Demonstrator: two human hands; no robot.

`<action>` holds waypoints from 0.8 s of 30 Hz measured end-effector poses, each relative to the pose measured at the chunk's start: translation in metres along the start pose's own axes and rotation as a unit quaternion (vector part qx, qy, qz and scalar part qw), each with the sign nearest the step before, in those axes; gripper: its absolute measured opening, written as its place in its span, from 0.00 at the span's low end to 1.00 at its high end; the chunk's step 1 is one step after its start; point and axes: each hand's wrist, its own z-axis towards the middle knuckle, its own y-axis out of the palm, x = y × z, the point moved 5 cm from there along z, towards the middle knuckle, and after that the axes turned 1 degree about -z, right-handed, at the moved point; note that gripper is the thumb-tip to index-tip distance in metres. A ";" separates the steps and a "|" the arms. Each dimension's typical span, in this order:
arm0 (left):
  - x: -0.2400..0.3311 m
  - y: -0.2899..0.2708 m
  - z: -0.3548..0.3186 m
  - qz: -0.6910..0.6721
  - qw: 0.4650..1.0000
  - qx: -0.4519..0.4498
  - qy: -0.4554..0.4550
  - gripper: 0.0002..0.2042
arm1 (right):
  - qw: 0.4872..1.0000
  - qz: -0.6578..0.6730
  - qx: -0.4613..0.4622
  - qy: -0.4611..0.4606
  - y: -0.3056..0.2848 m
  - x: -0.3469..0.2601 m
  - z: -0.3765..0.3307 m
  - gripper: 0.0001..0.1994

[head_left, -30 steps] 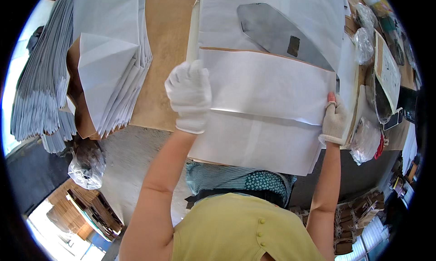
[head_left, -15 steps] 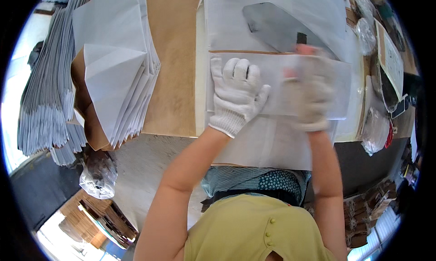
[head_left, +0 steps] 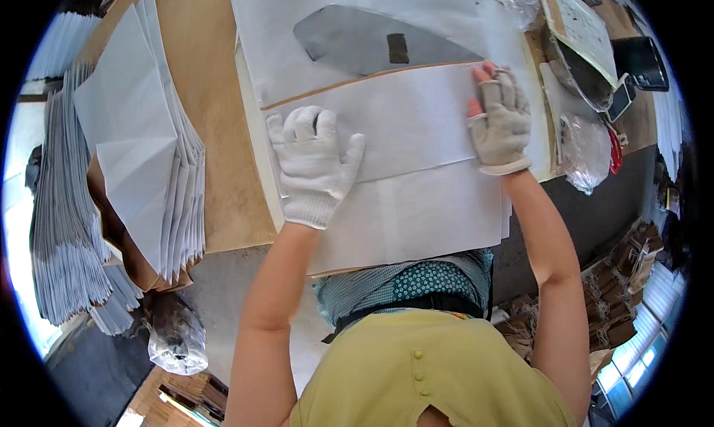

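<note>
A white paper sheet (head_left: 416, 211) with a brown underside lies in front of me, its far part folded into a wide flap (head_left: 405, 122). My left hand (head_left: 311, 159), in a white knitted glove, rests on the flap's left end with the thumb spread and the fingers slightly bent. At the flap's right end lies my right hand (head_left: 502, 122), palm down and fingers extended, in a greyish glove that leaves some fingertips bare. Just beyond the fold is a flat grey pointed plate (head_left: 338, 40) with a dark patch, lying on more white paper (head_left: 260, 26).
Folded white paper bags (head_left: 141, 152) with brown insides stand at the left, beside a tall pile of folded paper (head_left: 63, 211). On the right are a clear plastic bag (head_left: 584, 148), a phone (head_left: 621, 98) and a black container (head_left: 639, 64). The brown tabletop (head_left: 223, 167) ends near my waist.
The view has turned, shifting the table leftward. My right hand, blurred before near the plate's dark patch, now lies at the flap's right end. My left hand stays on the flap's left end.
</note>
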 end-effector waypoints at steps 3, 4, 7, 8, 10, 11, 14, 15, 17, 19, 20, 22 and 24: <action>0.002 0.003 0.006 -0.029 0.999 0.013 0.014 0.22 | 0.994 0.008 0.010 0.109 0.004 0.029 -0.018 0.25; 0.004 0.000 0.011 -0.050 0.998 0.038 0.029 0.22 | 0.994 0.011 0.003 0.110 0.006 0.029 -0.017 0.25; 0.015 -0.006 0.038 -0.065 0.995 0.048 0.059 0.22 | 0.992 0.028 -0.008 0.122 0.005 0.026 -0.009 0.26; 0.021 -0.013 0.046 -0.063 0.995 0.039 0.065 0.22 | 0.992 0.041 0.017 0.117 -0.001 0.027 -0.003 0.24; 0.030 -0.037 0.054 -0.065 0.995 0.011 0.072 0.22 | 0.990 0.064 0.065 0.105 -0.023 0.030 0.014 0.20; 0.037 -0.049 0.057 -0.069 0.995 -0.005 0.074 0.22 | 0.993 0.079 0.058 0.070 -0.044 0.027 0.022 0.17; 0.066 -0.094 0.041 -0.046 0.992 -0.028 0.111 0.21 | 0.990 0.128 0.038 -0.047 -0.111 -0.004 0.038 0.09; 0.071 -0.102 0.031 -0.024 0.991 0.004 0.134 0.20 | 0.982 0.148 0.041 -0.108 -0.128 -0.022 0.043 0.07; 0.084 -0.116 0.010 0.016 0.981 0.066 0.180 0.19 | 0.967 0.187 0.018 -0.170 -0.137 -0.041 0.043 0.05; 0.092 -0.122 -0.006 0.010 0.986 0.053 0.158 0.19 | 0.957 0.230 -0.033 -0.175 -0.132 -0.044 0.043 0.05; 0.099 -0.125 -0.014 0.007 0.988 0.049 0.145 0.19 | 0.959 0.222 -0.082 -0.154 -0.127 -0.039 0.043 0.05; 0.116 -0.134 -0.028 -0.024 0.988 0.037 0.150 0.15 | 0.955 0.208 -0.181 -0.114 -0.115 -0.030 0.042 0.05; 0.131 -0.128 -0.047 -0.054 0.985 -0.040 0.158 0.08 | 0.977 0.147 -0.098 -0.120 -0.121 -0.035 0.039 0.06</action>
